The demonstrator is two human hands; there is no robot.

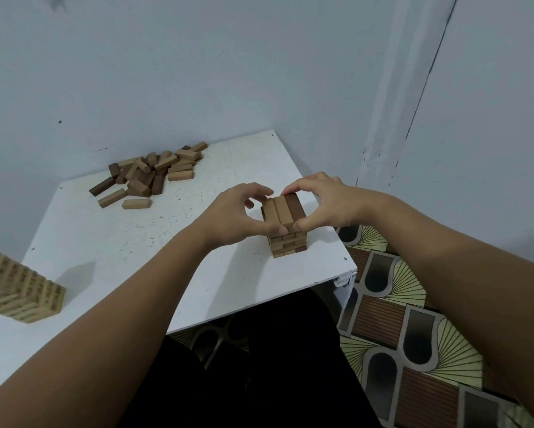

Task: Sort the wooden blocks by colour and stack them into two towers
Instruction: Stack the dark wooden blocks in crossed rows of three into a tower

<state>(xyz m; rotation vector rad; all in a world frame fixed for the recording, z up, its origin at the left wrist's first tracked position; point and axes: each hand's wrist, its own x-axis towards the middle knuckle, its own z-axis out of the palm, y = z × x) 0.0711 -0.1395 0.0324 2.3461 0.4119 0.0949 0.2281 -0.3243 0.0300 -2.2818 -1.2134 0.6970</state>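
A short brown tower of wooden blocks stands near the right edge of the white table. Its top layer shows three blocks side by side, the right one darker. My left hand curls round the layer's left side, thumb at the near end and fingertips at the far end. My right hand clasps the right side the same way. A pale, tall tower stands at the table's left edge, partly cut off by the frame. A loose pile of blocks lies at the back.
The table sits in a corner between two pale blue walls. Its right edge runs close beside the brown tower, with a patterned floor below. Dark-clothed legs sit under the near edge.
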